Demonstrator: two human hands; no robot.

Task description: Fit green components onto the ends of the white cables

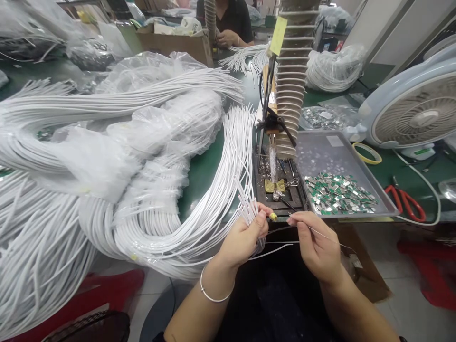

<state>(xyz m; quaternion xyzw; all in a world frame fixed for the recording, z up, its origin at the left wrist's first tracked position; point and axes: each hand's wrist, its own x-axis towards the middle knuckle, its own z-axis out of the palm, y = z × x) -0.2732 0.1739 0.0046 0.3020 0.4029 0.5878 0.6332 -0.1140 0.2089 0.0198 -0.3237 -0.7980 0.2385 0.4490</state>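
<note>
My left hand (245, 237) is closed around a bunch of white cable ends (245, 202) that fan upward from its fist. A small yellow piece (273, 217) shows at its thumb tip. My right hand (317, 244) pinches a thin solder wire (335, 240) that runs from its fingertips off to the right. Both hands hover at the table's front edge, just in front of the soldering stand (276, 187) with its upright iron (272, 156).
Large bundles of white cables (153, 223) in plastic bags fill the left of the green table. A metal tray (320, 152) of small green parts sits to the right, then red-handled cutters (406, 202), a tape roll (366, 153) and a fan (416, 114). Another person (228, 23) works at the far side.
</note>
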